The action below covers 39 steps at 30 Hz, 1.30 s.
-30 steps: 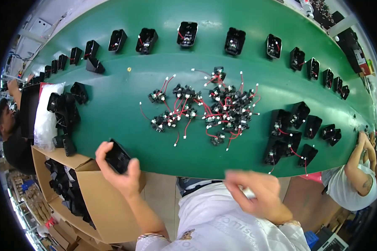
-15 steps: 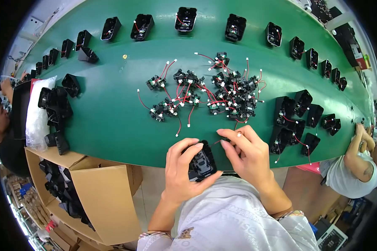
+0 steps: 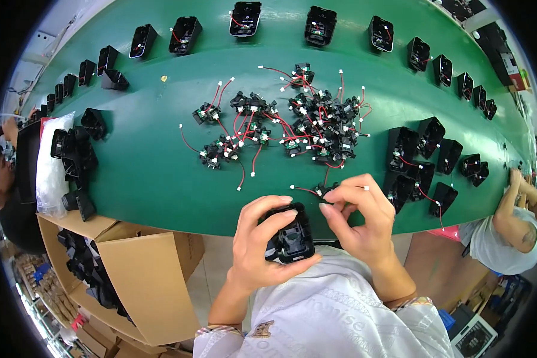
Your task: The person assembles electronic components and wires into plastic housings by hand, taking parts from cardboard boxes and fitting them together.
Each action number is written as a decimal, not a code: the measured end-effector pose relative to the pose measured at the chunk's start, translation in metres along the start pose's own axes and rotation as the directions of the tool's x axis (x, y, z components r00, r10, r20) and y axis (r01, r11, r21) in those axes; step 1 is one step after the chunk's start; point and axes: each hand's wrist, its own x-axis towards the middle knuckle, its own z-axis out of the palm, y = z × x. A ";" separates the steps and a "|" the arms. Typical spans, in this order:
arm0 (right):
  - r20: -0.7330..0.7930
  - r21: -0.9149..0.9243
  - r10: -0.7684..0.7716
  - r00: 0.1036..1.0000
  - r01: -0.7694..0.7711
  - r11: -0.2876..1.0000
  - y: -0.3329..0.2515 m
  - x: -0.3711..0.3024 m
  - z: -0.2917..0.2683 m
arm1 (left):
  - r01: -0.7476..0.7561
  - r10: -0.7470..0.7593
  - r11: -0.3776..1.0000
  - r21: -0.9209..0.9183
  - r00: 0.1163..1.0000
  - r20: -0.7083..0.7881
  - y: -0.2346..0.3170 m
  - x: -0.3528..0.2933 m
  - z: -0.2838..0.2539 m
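My left hand is wrapped around a black plastic housing, its hollow inner side facing up. To the right of it, my right hand has thumb and index finger drawn together. What they pinch is hidden, but a small white connector shows at its knuckles. Just beyond those fingertips is a small black module with a red wire and a white plug; whether the fingers touch it I cannot tell. Farther off lies a pile of similar black modules with green boards and red wires.
Black housings, many with red wires inside, stand in a curved row along the far side of the green table. More housings cluster at right. An open cardboard box of black parts stands left. A person sits at far right.
My right hand has moved right, away from the housing, and the white connector moved with it. The wired module beyond the fingertips has come into view. The housing is turned a little more upright.
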 end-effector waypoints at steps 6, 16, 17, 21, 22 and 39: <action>-0.023 0.165 -0.057 0.998 0.060 0.985 -0.002 -0.007 -0.011 | 0.015 -0.014 0.999 -0.044 1.000 0.024 0.001 0.001 0.006; 0.048 0.240 -0.075 0.996 0.061 0.969 -0.008 -0.005 -0.020 | 0.012 -0.009 0.996 -0.086 0.999 0.032 0.009 0.007 0.008; 0.028 0.223 -0.054 0.998 0.047 0.974 -0.008 -0.006 -0.019 | 0.006 -0.003 0.998 -0.070 0.999 0.035 0.010 0.008 0.008; 0.011 0.256 -0.109 0.994 0.103 0.961 -0.007 -0.005 -0.021 | 0.059 -0.056 0.995 -0.078 0.998 0.037 0.018 0.010 0.010; -0.022 0.242 -0.116 0.993 0.118 0.963 -0.008 -0.006 -0.020 | 0.055 -0.052 0.996 -0.071 0.998 0.035 0.018 0.010 0.011; -0.062 0.334 -0.363 0.930 0.362 0.870 -0.005 -0.004 -0.019 | 0.242 -0.188 0.746 -0.621 0.970 0.152 0.007 0.010 0.012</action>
